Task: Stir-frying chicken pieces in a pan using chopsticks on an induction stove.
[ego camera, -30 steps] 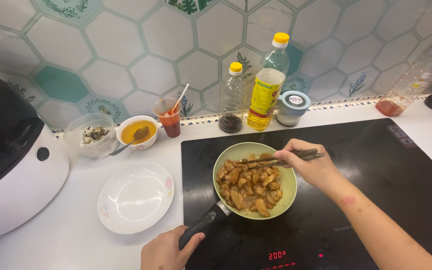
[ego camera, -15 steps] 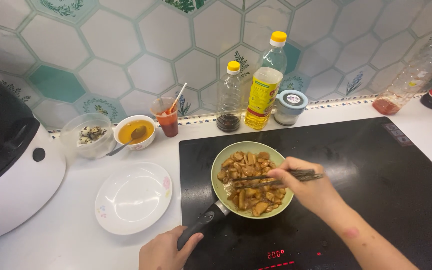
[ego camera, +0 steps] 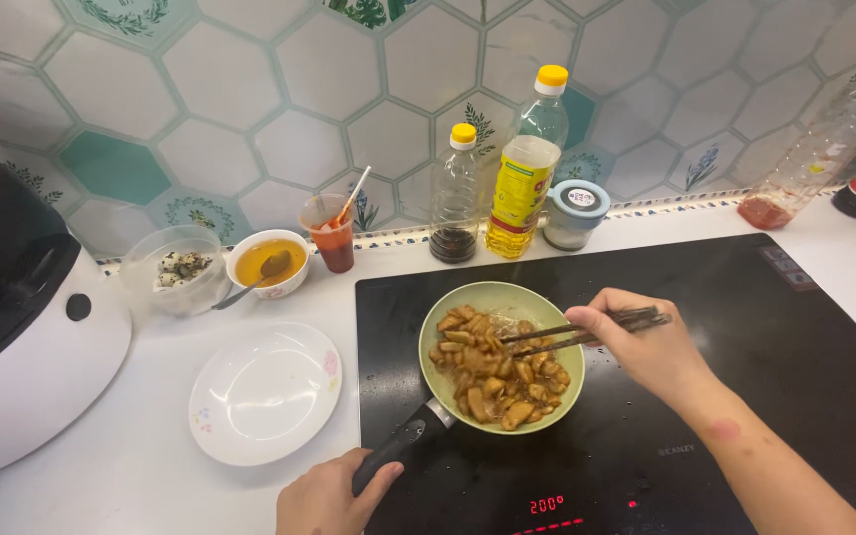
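Right hand (ego camera: pixel 646 347) has slid chopsticks (ego camera: pixel 587 332) back toward pan's right side. Fingers pinch chopsticks, tips in brown food (ego camera: pixel 497 372). Left hand (ego camera: pixel 334 495) grips handle (ego camera: pixel 403 446). Green pan (ego camera: pixel 557 327) sits on black cooktop (ego camera: pixel 745 327).

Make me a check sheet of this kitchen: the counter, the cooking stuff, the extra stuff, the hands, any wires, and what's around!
Surface: white counter with black cooktop.
Job's things: green pan of brown food chunks, chopsticks.
Clutter: empty white plate, sauce bowl, clear bowl, red cup, bottles, jar, rice cooker.
Grippers: left hand holds pan handle; right hand holds chopsticks.
Cables: nothing seen.
Surroundings: hexagon-tiled wall.
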